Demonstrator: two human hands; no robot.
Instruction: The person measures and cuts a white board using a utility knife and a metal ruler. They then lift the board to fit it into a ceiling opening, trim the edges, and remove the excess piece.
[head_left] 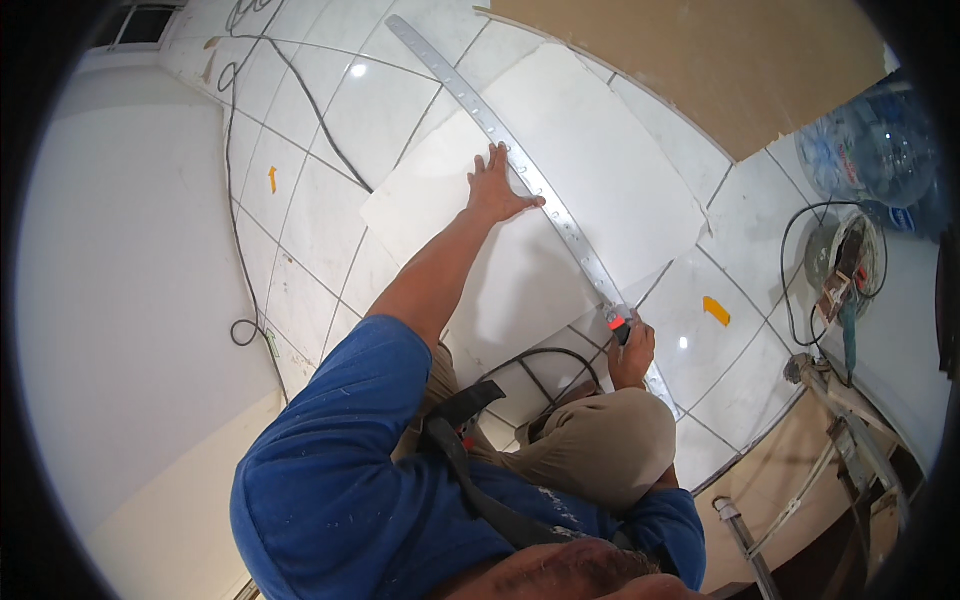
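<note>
A metal strip lay slantwise over a white sheet on the tiled floor.
The left hand was splayed wide, thumb and fingertips at the strip's edge; the right hand was closed round a black-and-red tool by the strip, near the sheet's closer edge, its exact kind unclear. The step in hand looked like setting tool and strip against the sheet; the next move seemed to call for firm left-hand pressure and a steady right hand.
</note>
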